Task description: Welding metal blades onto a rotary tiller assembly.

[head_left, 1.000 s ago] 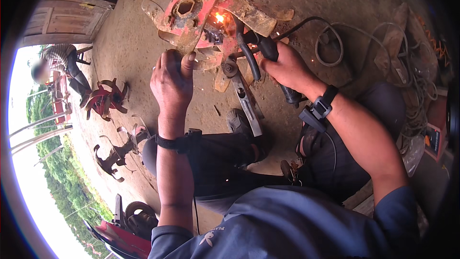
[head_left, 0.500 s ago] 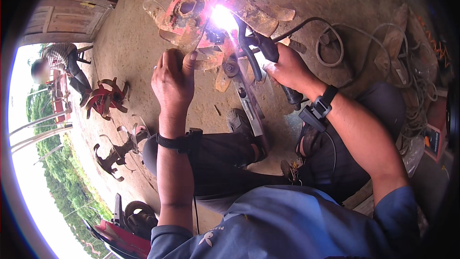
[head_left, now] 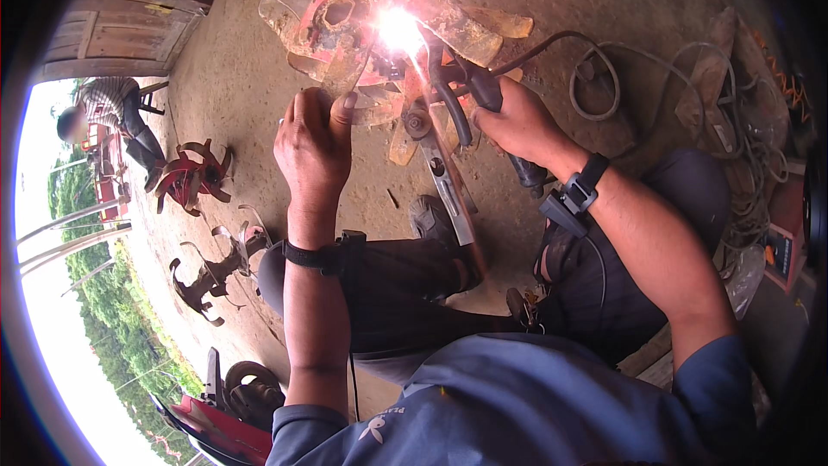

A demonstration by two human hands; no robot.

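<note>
A rusty, red-painted tiller rotor point(head_left: 332, 13) with several curved blades lies on the floor ahead of me. My left hand point(head_left: 312, 147) is closed at the lower tip of one of its blades point(head_left: 349, 71), fingers curled and thumb on top. In my right hand point(head_left: 522, 125) is the black handle of a welding electrode holder point(head_left: 485, 91), angled up and left toward the rotor. A bright welding arc point(head_left: 399, 30) glows among the blades, and its glare hides the joint and the electrode tip. Below it, a slotted metal bar point(head_left: 448, 194) slants down from a round bolt point(head_left: 417, 124).
Black cable point(head_left: 565, 34) runs right from the holder to coiled hoses point(head_left: 750, 198). At left lie a red bladed rotor point(head_left: 194, 179) and a rusty one point(head_left: 216, 272). A person point(head_left: 112, 108) in a striped top sits far left, near a wooden panel point(head_left: 116, 34). My shoe point(head_left: 431, 217) is below the rotor.
The arc's glow has turned more orange and spread slightly, with smoke still above it. Both hands hold nearly the same positions; the right has shifted very slightly.
</note>
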